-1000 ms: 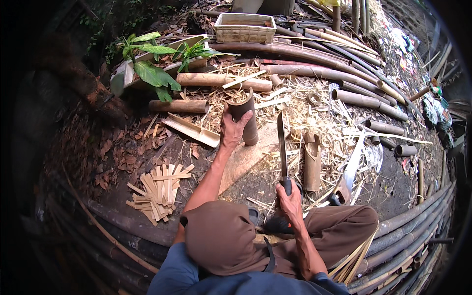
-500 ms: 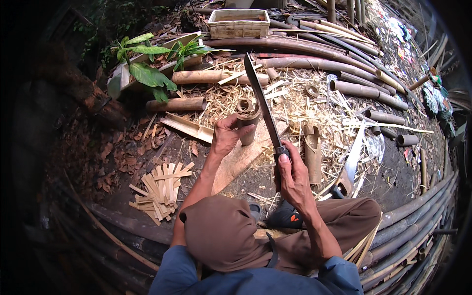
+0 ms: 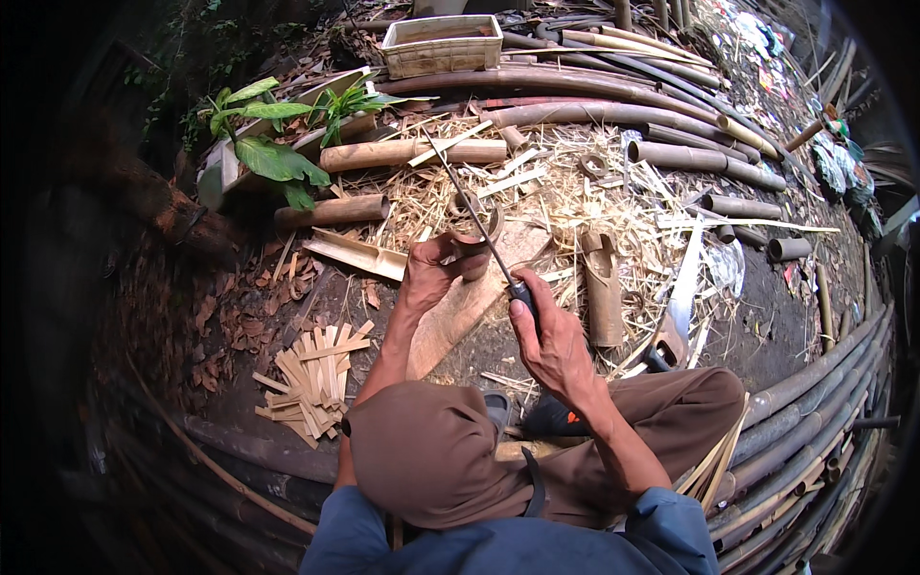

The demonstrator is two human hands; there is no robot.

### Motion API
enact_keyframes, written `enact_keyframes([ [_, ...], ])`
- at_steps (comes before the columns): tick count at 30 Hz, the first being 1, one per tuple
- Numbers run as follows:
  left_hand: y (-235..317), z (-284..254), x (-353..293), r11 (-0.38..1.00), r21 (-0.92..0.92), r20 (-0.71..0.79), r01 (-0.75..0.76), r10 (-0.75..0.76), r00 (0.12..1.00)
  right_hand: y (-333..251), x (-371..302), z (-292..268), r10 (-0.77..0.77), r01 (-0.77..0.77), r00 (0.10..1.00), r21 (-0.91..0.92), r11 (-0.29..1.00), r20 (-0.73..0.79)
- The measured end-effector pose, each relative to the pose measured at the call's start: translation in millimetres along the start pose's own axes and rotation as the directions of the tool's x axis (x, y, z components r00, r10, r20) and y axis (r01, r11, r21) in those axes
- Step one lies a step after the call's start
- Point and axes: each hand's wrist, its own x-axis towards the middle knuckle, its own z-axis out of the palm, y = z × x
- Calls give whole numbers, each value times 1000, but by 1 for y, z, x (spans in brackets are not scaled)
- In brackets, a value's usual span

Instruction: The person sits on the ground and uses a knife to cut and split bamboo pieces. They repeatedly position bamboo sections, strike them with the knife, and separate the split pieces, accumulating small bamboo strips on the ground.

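Note:
My left hand (image 3: pixel 429 278) is closed around a short bamboo tube (image 3: pixel 474 267), held over a wooden plank (image 3: pixel 450 331). In my right hand (image 3: pixel 558 343) is the black handle of a machete (image 3: pixel 472 203), its long dark blade slanting up and left. The blade is seen nearly edge-on and crosses in front of the tube's upper end; whether the two touch, I cannot tell. My fingers and the blade hide part of the tube. A notched bamboo section (image 3: pixel 603 299) lies just right of the plank.
Thin bamboo slats (image 3: pixel 311 379) are piled at left. A handsaw (image 3: pixel 684 292) lies at right among pale shavings (image 3: pixel 551 216). Bamboo poles (image 3: pixel 604 112) and a cream plastic crate (image 3: pixel 443 53) stand beyond. More poles (image 3: pixel 805 412) run along the near right.
The machete has swung left and lower across the tube, its blade turned from broadside to nearly edge-on. My right hand has moved left, while the tube has tilted in my left hand.

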Motion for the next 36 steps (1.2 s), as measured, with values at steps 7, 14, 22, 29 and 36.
enact_keyframes([
  [7, -7, -4, -1, 992, 124, -8, -31, 32, 999, -4, 1, -3, 87, -95, 993, 88, 992, 82],
  [14, -1, -4, 3, 903, 429, -13, -22, 30, 999, -2, 5, -5, 97, -100, 995, 134, 986, 24],
  [22, -22, -4, -7, 907, 420, -50, -29, 55, 997, -11, 1, -12, 57, -59, 996, 33, 998, 69],
  [29, -32, -8, -18, 824, 564, -49, -64, 111, 993, -2, -11, 8, -44, 45, 999, -59, 997, 9],
  [36, -25, 2, -18, 900, 417, -53, -128, 164, 985, -2, -8, 2, 44, -44, 999, 132, 990, 3],
])
